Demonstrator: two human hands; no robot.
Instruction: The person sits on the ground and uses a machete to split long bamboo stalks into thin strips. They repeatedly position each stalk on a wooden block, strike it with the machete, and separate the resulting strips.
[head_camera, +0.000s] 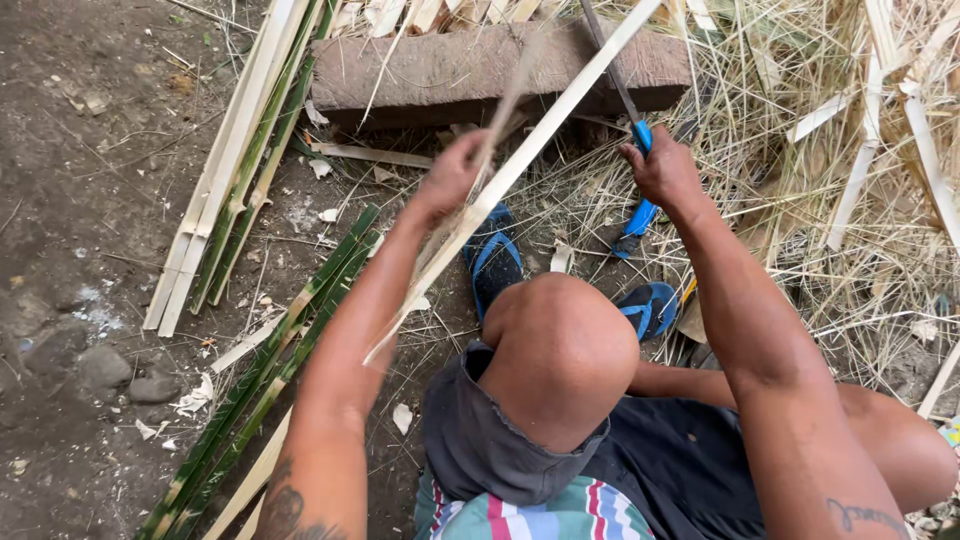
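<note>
While the left hand (452, 172) is clenched around a pale bamboo strip (520, 160), the strip runs through its fingers on a slant, from about 7 o'clock near the bent knee (560, 350) up toward 1 o'clock past the top edge of the view. A thinner, blurred sliver peels away from the strip just above the knuckles. At 3 o'clock from that hand, the right hand (662, 170) is closed tight on the blue handle of a knife (637, 135), whose dark blade rises toward 12 o'clock and meets the strip in front of a flat brown stone block (440, 70). The 2 hands stay well apart, with the strip passing between them.

Below the hands, 2 blue sandals (495, 262) rest on the dirt. At 9 o'clock lies a bundle of pale split bamboo (225, 180), and nearer, toward 7 o'clock, a bundle of green-skinned strips (270, 370). Dry shavings and straw (800, 170) pile up at 3 o'clock beyond the right forearm.
</note>
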